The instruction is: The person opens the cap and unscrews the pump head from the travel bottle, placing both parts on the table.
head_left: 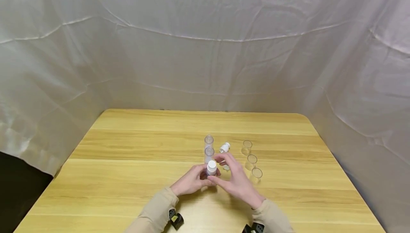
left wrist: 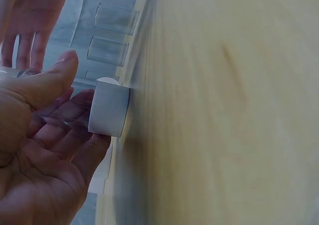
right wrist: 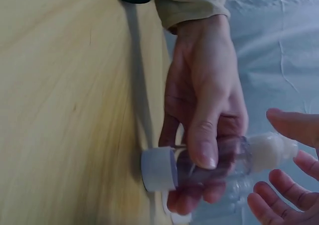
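My left hand [head_left: 191,181] grips a clear tube [right wrist: 187,174] with a white base [right wrist: 158,169], its thumb and fingers wrapped round the tube's wall. The tube stands upright, its base at or very near the tabletop. A small white bottle [right wrist: 264,152] with a white cap sits at the tube's upper end. Around that bottle my right hand [head_left: 236,180] spreads its thumb and fingers; in the right wrist view a gap shows between them and the bottle. In the left wrist view the white base [left wrist: 109,109] shows below the left fingers.
Two clear lidded tubes [head_left: 209,141] stand just behind the hands. Beside them another white bottle [head_left: 225,147] appears tilted or lying down. Three clear open cups [head_left: 256,174] form a row to the right, on the wooden table [head_left: 128,147]. Pale curtains [head_left: 205,65] surround it.
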Demonstrator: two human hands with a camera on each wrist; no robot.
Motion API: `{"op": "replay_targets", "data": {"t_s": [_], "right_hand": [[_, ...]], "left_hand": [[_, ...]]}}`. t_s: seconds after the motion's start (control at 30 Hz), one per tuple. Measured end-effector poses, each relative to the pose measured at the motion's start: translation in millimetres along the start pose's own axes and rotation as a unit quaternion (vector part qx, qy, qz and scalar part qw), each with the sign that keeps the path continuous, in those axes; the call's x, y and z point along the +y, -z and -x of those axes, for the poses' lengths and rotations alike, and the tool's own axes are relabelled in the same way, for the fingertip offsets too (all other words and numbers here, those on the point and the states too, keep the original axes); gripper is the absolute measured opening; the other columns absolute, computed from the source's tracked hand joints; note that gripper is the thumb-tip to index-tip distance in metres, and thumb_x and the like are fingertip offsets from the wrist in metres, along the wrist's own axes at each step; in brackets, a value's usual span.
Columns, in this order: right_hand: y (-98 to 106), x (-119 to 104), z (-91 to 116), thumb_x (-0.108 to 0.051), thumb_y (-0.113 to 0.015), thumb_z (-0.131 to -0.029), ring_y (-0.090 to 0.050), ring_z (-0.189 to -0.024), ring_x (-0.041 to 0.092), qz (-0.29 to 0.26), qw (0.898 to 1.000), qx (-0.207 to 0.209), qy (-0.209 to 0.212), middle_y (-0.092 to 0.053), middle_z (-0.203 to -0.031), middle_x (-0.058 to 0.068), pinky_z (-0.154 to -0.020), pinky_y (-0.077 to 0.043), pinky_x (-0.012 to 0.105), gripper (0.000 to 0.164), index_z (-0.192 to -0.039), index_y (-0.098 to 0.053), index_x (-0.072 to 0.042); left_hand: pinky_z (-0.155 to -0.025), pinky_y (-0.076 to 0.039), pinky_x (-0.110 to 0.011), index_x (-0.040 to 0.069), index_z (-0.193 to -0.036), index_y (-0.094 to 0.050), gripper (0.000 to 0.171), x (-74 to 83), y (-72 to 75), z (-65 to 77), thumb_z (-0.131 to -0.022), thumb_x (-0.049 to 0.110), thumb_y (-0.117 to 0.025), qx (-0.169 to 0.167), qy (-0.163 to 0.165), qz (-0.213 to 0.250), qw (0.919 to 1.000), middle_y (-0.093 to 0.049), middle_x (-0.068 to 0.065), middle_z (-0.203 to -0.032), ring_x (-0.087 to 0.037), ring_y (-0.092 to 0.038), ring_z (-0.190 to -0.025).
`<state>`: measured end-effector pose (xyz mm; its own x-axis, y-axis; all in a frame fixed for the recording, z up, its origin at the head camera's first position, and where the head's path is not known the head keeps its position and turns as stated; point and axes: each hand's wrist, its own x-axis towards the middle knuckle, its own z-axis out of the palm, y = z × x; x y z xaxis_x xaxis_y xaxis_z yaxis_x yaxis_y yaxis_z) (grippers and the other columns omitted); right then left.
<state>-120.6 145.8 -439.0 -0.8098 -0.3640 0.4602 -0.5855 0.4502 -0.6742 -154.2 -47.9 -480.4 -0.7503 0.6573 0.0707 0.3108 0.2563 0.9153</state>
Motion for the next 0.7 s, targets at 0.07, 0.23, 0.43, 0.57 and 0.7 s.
{"op": "replay_targets", "data": {"t_s": [0.07, 0.23, 0.43, 0.57, 0.7], "right_hand": [[-5, -1, -3, -0.014, -0.086, -0.077, -0.063, -0.104, 0.017, 0.006, 1.0, -0.003, -0.004, -0.065, -0.115, 0.003, -0.092, -0.059, 0.037, 0.056, -0.125, -0.059, -0.005], [-10, 0, -8, -0.008, -0.087, -0.074, -0.064, -0.097, 0.013, 0.03, 0.999, 0.008, 0.015, -0.067, -0.108, 0.002, -0.088, -0.059, 0.033, 0.052, -0.119, -0.061, -0.004], [-12, 0, -10, -0.008, -0.086, -0.076, -0.063, -0.094, 0.011, 0.031, 0.999, 0.018, 0.017, -0.067, -0.102, 0.001, -0.085, -0.059, 0.029, 0.045, -0.114, -0.063, -0.007], [-14, 2, -10, -0.004, -0.086, -0.073, -0.064, -0.091, 0.012, 0.026, 0.999, 0.028, 0.025, -0.068, -0.1, 0.001, -0.083, -0.06, 0.028, 0.045, -0.112, -0.064, -0.006], [-14, 5, -10, 0.0, -0.086, -0.071, -0.066, -0.089, 0.013, 0.014, 0.999, 0.03, 0.027, -0.07, -0.1, 0.004, -0.083, -0.062, 0.029, 0.045, -0.11, -0.065, -0.002]], "left_hand": [[-0.1, -0.051, -0.02, 0.006, -0.122, -0.066, 0.03, -0.7, -0.1, 0.0, -0.094, 0.014, -0.069, 0.002, 0.001, -0.009, 1.0, -0.071, -0.011, -0.122, -0.014, -0.065, -0.11], [-0.102, -0.049, -0.021, 0.008, -0.122, -0.066, 0.03, -0.7, 0.7, -0.5, -0.093, 0.017, -0.07, 0.005, 0.002, -0.022, 0.9997, -0.071, -0.008, -0.122, -0.015, -0.064, -0.112], [-0.103, -0.049, -0.021, 0.007, -0.121, -0.066, 0.03, 0.5, 0.9, -1.3, -0.093, 0.018, -0.071, 0.006, -0.001, -0.017, 0.9998, -0.071, -0.009, -0.122, -0.018, -0.065, -0.114], [-0.106, -0.049, -0.022, 0.006, -0.121, -0.066, 0.03, 0.7, 0.7, -1.2, -0.093, 0.016, -0.07, 0.003, -0.001, -0.009, 1.0, -0.07, -0.01, -0.122, -0.021, -0.065, -0.116], [-0.106, -0.05, -0.023, 0.007, -0.124, -0.065, 0.033, 0.5, 0.9, -0.6, -0.093, 0.016, -0.07, -0.003, -0.001, -0.01, 0.9999, -0.07, -0.009, -0.124, -0.019, -0.065, -0.116]]}}
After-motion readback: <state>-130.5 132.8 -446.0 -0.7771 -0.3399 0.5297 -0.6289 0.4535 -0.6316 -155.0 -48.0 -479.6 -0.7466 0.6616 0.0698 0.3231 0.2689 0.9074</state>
